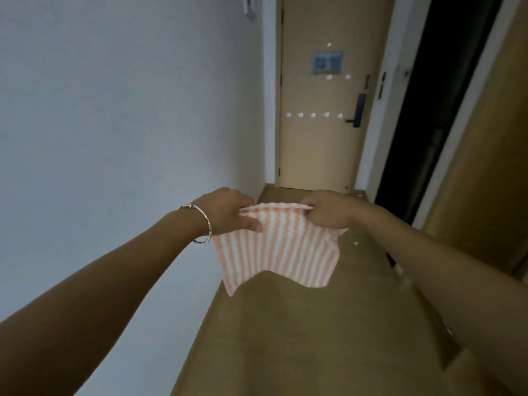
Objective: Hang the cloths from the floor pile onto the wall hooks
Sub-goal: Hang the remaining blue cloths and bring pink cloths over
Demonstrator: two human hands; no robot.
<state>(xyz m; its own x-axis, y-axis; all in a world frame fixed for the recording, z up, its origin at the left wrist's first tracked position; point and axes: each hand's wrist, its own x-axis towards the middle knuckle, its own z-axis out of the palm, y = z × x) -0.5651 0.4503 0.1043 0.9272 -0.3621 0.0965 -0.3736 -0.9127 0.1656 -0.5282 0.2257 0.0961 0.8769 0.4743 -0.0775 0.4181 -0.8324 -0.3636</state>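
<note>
— Both forearms reach in from the bottom edge. What are the hands doing?
— Left hand (228,211) and right hand (328,210) each pinch a top corner of the cloth (280,250), fingers curled over its edge.
— Where is the cloth?
— In the air, stretched between them above the floor (314,338). Its pink and white stripes hang down and the lower edge is loose.
— Anything else?
— A bangle (203,224) on the left wrist, the wall (114,110) at left, and a door (320,155) ahead with a row of white knobs (313,115).
</note>
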